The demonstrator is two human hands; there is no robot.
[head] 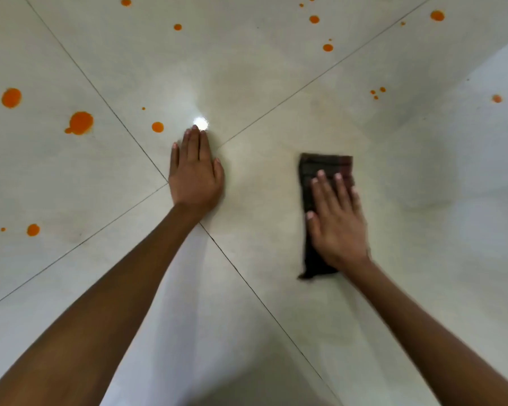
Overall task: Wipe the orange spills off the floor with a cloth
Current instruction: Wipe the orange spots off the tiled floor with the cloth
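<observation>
The floor is laid with large, pale, glossy tiles, cut by thin dark grout lines that run diagonally and cross near the middle of the view. A small bright glare spot shines on the tile surface. Toward the upper right, a lighter band falls across the tiles.

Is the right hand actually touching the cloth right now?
Touching. The head view shows the right hand lying flat on the dark cloth, its fingers spread over it, pressing it to the floor.
</observation>
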